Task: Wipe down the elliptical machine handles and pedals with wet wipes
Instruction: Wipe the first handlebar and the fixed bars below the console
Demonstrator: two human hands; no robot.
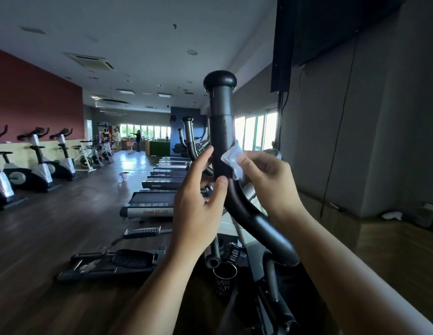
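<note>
Red paint covers the far-left wall (36, 93), and a row of exercise bikes (41, 163) stands below it on the dark wood floor. Further right lies a line of treadmills; the nearest treadmill (148, 209) carries red lettering on its end cover, blurred, the first word possibly "Great", the rest not legible. No other writing can be read. In front of it, low down, a black ribbed pedal (133, 258) of the elliptical sits level, well apart from both hands. The left hand (196, 189) is raised on an extended forearm and grips the upright black handle (221, 141) just above its bend, thumb pressed across the front and fingers curled round the far side. The handle ends in a rounded cap above. A white wet wipe (233, 163) lies against the handle's right side, level with the left fingertips. The right hand (266, 180) pinches the wipe with thumb and fingers, wrist bent inward. A dark screen (331, 27) hangs at upper right.
</note>
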